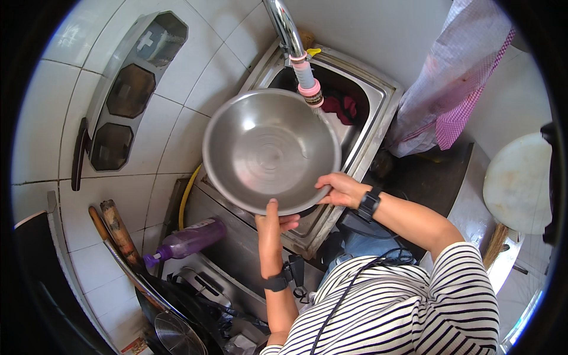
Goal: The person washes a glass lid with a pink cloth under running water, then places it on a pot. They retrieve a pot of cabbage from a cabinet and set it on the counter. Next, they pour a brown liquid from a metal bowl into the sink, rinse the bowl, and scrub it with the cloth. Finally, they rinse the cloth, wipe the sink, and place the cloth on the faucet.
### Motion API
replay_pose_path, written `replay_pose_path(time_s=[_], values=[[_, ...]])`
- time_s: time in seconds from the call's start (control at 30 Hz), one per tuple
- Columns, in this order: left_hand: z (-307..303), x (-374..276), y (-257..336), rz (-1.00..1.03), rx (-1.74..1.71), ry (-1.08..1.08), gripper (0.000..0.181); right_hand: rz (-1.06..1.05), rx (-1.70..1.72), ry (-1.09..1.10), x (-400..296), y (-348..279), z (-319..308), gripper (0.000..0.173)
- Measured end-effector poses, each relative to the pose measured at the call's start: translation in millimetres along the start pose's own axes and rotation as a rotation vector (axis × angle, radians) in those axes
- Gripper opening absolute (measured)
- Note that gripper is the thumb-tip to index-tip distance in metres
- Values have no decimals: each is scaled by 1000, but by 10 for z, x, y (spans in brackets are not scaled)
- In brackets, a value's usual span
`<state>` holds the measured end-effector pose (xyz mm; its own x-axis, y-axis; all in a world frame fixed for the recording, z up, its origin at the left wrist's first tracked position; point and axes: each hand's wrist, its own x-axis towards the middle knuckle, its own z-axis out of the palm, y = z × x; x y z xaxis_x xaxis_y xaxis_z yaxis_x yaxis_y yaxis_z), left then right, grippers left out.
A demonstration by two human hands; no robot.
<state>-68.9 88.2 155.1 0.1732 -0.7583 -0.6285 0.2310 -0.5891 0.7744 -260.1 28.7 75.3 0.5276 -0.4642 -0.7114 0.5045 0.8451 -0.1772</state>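
Note:
A wide stainless steel basin is tilted over the sink, its rim held by both my hands. My left hand grips the near rim, thumb on top and fingers beneath. At the lower right rim, my right hand holds on with its thumb over the edge. The chrome faucet, with a pink and white nozzle, hangs over the basin's upper right rim. Below its outlet, water appears to run into the basin. Dark red cloth lies in the sink behind the basin.
A purple plastic bottle lies left of my left forearm. Wooden handles and a wire strainer stand at the lower left. An octagonal-compartment rack is on the tiled wall. A checked cloth hangs at right.

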Motion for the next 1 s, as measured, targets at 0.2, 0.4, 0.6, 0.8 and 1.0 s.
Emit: replay_pose_path(time_s=[0.2, 0.4, 0.6, 0.8, 1.0], values=[[-30, 185, -332, -103, 43, -40, 63, -352, -284, 303, -512, -182, -108, 44], [-227, 246, -439, -111, 12, 50, 57, -567, -538, 519, -452, -322, -98, 49], [-458, 284, -525, -124, -68, 106, 53, -725, -353, 634, 54, -265, -68, 61], [-541, 340, -648, -151, -71, 124, 52, -750, -481, 643, 81, -206, -23, 64], [-610, 379, -715, -161, -80, 144, 49, -470, -435, 512, -213, -358, -131, 36]])
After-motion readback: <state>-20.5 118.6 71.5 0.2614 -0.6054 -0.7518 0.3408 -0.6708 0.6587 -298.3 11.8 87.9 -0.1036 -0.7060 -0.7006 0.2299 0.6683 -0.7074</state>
